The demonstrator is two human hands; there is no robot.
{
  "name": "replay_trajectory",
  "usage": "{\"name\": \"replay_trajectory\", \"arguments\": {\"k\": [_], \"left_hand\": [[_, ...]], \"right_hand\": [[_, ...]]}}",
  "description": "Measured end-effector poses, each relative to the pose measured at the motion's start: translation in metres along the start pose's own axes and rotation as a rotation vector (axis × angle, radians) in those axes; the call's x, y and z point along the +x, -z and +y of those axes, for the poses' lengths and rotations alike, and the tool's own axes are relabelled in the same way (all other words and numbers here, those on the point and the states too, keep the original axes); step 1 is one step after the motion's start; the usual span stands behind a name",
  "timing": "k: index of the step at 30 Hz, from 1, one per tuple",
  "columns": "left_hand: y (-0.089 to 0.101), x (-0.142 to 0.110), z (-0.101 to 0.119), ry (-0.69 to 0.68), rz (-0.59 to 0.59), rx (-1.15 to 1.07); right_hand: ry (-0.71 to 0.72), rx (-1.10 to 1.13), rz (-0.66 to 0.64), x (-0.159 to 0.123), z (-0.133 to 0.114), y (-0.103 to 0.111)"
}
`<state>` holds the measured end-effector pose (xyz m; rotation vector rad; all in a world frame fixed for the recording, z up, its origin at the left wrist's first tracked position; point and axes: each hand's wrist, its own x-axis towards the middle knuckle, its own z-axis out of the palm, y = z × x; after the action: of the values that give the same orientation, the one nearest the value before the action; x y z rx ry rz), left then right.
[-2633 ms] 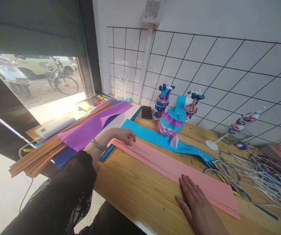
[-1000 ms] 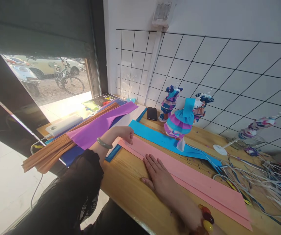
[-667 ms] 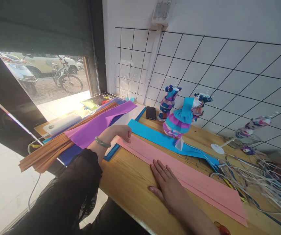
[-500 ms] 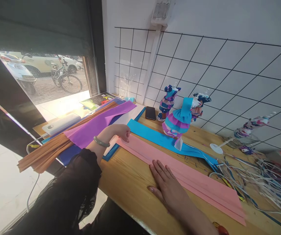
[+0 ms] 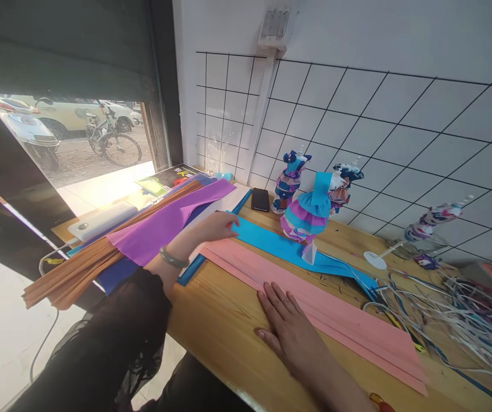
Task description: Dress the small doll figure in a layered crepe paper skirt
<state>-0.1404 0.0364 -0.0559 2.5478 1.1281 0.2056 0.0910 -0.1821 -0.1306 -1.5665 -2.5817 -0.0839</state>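
A long pink paper strip (image 5: 357, 323) lies flat across the wooden table, with lengthwise crease lines along it. My right hand (image 5: 286, 320) rests palm down, fingers outstretched, its fingertips on the strip's near edge. Over at the far left end, my left hand (image 5: 218, 226) hovers with bent fingers slightly apart, holding nothing that I can see. Its fingertips are beside the left end of a bright blue strip (image 5: 267, 237); whether they touch it is unclear. A bangle circles my left wrist.
Purple paper (image 5: 155, 229) and brown pleated paper (image 5: 78, 260) are piled at left. Behind the strips are a phone (image 5: 260, 199) and a small form in a layered paper dress (image 5: 308, 209). Tangled paper strips (image 5: 464, 320) cover the right side. An orange handle (image 5: 383, 403) shows at the front edge.
My left hand has lifted off the pink strip's end and shifted right toward the blue strip, its fingers loosening. My right hand stays on the pink strip. The view has shifted slightly.
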Motion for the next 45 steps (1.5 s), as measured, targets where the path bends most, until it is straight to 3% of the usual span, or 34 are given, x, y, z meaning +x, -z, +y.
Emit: {"name": "replay_trajectory", "arguments": {"k": [2, 5, 8, 10, 21, 27, 30, 38, 45], "left_hand": [[-0.02, 0.002, 0.032, -0.217, 0.195, -0.05], [-0.057, 0.002, 0.069, -0.485, 0.156, -0.014], [-0.084, 0.003, 0.082, -0.506, 0.063, 0.082], [-0.092, 0.005, 0.079, -0.483, 0.025, 0.124], [-0.09, 0.008, 0.055, -0.291, -0.005, 0.178], [-0.095, 0.003, 0.047, -0.101, 0.14, 0.225], [-0.094, 0.002, 0.039, -0.104, 0.175, 0.237], [-0.081, 0.002, 0.014, -0.202, 0.135, 0.284], [-0.074, -0.007, -0.009, -0.093, 0.241, 0.366]], "right_hand": [[0.001, -0.008, 0.006, 0.0, 0.0, 0.0], [0.001, -0.029, 0.004, 0.001, -0.001, 0.0], [-0.002, -0.041, -0.015, 0.001, -0.001, 0.0], [-0.001, -0.033, -0.013, 0.001, -0.001, 0.0], [-0.004, -0.027, -0.032, 0.001, -0.001, 0.001], [-0.007, -0.006, -0.043, 0.0, -0.001, 0.002], [-0.013, -0.002, -0.066, 0.001, -0.002, 0.005], [-0.011, -0.006, -0.086, 0.002, -0.003, 0.009], [-0.021, -0.012, -0.09, 0.004, -0.004, 0.012]]}}
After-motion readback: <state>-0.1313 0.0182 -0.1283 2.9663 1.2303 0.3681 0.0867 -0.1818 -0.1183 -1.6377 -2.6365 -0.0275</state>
